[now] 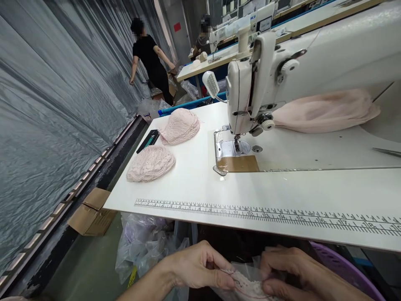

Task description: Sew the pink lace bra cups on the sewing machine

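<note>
Below the table's front edge, my left hand (200, 265) and my right hand (296, 269) pinch a small piece of pale pink lace (247, 286) between them, over a clear plastic bag (247, 267). A white industrial sewing machine (282, 79) stands on the white table (194, 184), its needle over the metal plate (232, 150). Two stacks of pink lace pieces lie on the table's left side, one near (151, 164) and one farther back (180, 125). A ruler scale (266, 214) is printed along the table's front.
Folded pink fabric (326, 110) lies behind the machine arm. A black device (148, 141) sits by the table's left edge. Cardboard box (92, 211) and plastic bags (147, 246) are on the floor at left. A purple basket (347, 271) is at right. Two people stand far back.
</note>
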Motion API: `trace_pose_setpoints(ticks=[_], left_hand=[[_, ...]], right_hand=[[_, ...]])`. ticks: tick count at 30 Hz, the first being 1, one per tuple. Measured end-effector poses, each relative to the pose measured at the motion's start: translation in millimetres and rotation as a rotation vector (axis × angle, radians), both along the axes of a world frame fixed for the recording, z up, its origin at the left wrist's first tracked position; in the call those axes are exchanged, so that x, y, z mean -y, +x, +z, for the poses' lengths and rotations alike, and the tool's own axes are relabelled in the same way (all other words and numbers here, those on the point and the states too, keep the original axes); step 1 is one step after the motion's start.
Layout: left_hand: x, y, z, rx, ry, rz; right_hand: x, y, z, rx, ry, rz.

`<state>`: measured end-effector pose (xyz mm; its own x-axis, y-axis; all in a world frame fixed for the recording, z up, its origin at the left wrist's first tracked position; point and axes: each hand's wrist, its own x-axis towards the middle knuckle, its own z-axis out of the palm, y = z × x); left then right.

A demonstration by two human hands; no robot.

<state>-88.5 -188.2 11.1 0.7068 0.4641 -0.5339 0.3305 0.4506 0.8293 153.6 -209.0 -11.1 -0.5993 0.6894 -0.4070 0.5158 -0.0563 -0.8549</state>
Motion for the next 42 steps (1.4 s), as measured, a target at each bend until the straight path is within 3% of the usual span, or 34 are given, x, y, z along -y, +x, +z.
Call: trace_pose_setpoints(ticks=[4, 10, 15, 21, 26, 32, 36, 42], left_hand=[[-1.5, -0.1, -0.3, 0.028, 0.047, -0.085], [-5.5, -6.1, 1.2, -0.043, 0.208, -0.230], [-7.4, -17.4, 6.8, -0.057, 0.180, -0.094], [-7.7, -26.8, 4.1, -0.014, 0.111, 0.008], [-8.7, -27.3, 10.5, -0.087, 0.082, -0.031], [-13.7, -4.6, 13.1, -0.236, 0.074, -0.147], [-15.8, 0.3, 8.4, -0.197, 0.048, -0.133], [-13.7, -13.2, 4.1, -0.189, 0.018, -0.101]], right_hand=[[-3.2, 0.8, 5.9, -0.086, -0.027, 0.031], [-23.9, -17.9, 17.6, -0.139, 0.017, 0.259], [-24.9, -16.7, 13.2, -0.041, -0.005, 0.185], [-16.2, -13.7, 3.2, -0.225, -0.020, 0.100], [-16.5, -20.7, 6.6, -0.233, -0.021, 0.095], [-19.2, -21.7, 10.0, -0.187, -0.077, 0.118], [-21.7, -12.0, 3.7, -0.222, -0.169, 0.111], [-27.8, -5.4, 3.9, -0.239, -0.200, 0.120]])
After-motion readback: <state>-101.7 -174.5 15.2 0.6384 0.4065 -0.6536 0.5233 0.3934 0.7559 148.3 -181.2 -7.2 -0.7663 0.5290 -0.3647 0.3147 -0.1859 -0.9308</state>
